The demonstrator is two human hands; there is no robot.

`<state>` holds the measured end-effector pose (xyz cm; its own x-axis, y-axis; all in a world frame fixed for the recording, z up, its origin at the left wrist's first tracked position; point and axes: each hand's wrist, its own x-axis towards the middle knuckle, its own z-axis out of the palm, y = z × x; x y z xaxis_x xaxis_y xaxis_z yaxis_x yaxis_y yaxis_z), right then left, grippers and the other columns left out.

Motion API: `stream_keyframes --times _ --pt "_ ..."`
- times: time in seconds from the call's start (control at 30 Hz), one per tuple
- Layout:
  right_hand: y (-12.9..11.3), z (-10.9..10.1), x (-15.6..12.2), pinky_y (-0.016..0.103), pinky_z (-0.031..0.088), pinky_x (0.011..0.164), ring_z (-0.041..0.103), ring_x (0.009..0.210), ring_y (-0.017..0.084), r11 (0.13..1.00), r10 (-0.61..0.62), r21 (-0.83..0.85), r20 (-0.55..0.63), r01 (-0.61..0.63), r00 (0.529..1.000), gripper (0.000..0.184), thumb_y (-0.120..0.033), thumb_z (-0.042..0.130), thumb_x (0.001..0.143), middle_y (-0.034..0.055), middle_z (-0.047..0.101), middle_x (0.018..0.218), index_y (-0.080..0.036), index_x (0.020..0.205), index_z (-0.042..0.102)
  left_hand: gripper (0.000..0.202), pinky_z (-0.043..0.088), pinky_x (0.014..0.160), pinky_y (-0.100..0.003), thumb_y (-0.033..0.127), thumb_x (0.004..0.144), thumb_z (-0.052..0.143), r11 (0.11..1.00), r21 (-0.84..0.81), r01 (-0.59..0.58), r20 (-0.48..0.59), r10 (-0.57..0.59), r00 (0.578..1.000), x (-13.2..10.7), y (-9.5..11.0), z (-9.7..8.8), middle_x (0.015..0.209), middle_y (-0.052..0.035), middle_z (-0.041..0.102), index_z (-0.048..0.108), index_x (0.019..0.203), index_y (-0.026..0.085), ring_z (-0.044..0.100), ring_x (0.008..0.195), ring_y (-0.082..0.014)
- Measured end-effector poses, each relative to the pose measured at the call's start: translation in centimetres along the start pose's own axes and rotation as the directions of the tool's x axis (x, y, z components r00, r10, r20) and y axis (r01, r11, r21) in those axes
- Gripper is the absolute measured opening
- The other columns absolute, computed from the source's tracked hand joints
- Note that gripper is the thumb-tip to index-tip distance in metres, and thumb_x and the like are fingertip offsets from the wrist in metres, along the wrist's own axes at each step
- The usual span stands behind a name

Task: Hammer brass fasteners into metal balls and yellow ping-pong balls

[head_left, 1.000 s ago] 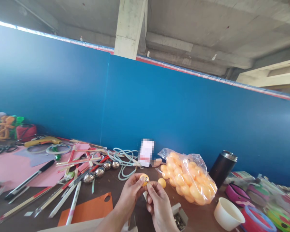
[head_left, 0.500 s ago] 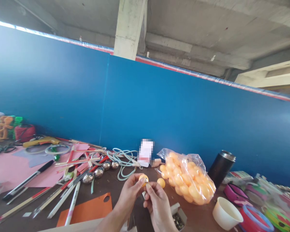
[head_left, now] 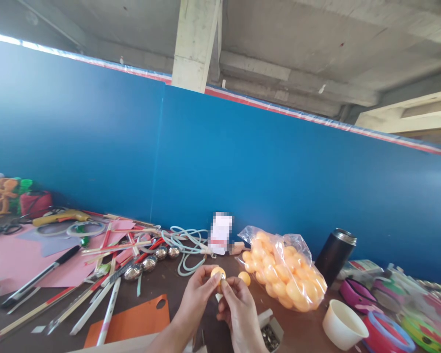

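Far left: pink paper (head_left: 7, 255) on the table (head_left: 169, 289), w/ sticks and pens (head_left: 95, 274) strewn over it, then metal bells (head_left: 150, 260) and a pale cord (head_left: 187, 245). Center, low: left hand (head_left: 196, 299) pinches a small orange ball (head_left: 217, 272) at the fingertips; right hand (head_left: 238, 314) closed in on the same ball, fingertips touching it. Another loose ball (head_left: 244, 278) just beside. Right: clear bag of orange balls (head_left: 284, 272), black flask (head_left: 334, 257), white cup (head_left: 344, 323).

Two hands (head_left: 220, 306), two loose orange balls (head_left: 218, 273) — one bag (head_left: 284, 267), one cup (head_left: 344, 324)
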<state>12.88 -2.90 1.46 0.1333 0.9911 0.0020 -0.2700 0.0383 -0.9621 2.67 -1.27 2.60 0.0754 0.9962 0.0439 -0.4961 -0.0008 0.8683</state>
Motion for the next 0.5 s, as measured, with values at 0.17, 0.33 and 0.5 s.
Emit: stream_keyframes --times 0.17,0.33,0.5 --pt "0.4 -0.3 0.3 0.013 0.034 0.031 0.041 0.038 0.002 0.998 -0.014 -0.057 0.006 0.014 1.0 0.036 -0.049 0.064 0.074 -0.0083 0.052 0.059 -0.019 0.078 0.046 0.036 0.04 0.035 -0.025 0.049 0.072 0.058 0.997 -0.036 0.067 0.128 -0.061 0.99 0.0 -0.4 0.2 0.057 0.0018 0.054 0.056 0.087 0.016 0.052 0.037 -0.0136" --pt "0.1 -0.3 0.6 0.014 0.034 0.032 0.038 0.039 0.003 0.998 -0.029 -0.052 0.015 0.03 0.999 0.034 -0.049 0.063 0.075 -0.0092 0.047 0.053 -0.018 0.079 0.049 0.034 0.05 0.052 -0.027 0.044 0.066 0.067 0.997 -0.068 0.018 0.049 -0.015 0.999 0.5 -0.5 -0.1 0.067 -0.0022 0.06 0.062 0.082 0.014 0.059 0.053 -0.0137" --pt "-3.2 0.7 -0.9 0.014 0.032 0.036 0.035 0.036 0.001 0.975 -0.189 -0.108 0.045 0.193 0.981 0.027 -0.045 0.055 0.083 -0.0089 0.049 0.053 -0.019 0.078 0.049 0.031 0.05 0.077 -0.031 0.04 0.064 0.071 0.995 -0.096 0.006 -0.045 -0.01 0.999 0.8 -0.6 -0.6 0.077 -0.0057 0.064 0.065 0.079 0.013 0.061 0.075 -0.0159"
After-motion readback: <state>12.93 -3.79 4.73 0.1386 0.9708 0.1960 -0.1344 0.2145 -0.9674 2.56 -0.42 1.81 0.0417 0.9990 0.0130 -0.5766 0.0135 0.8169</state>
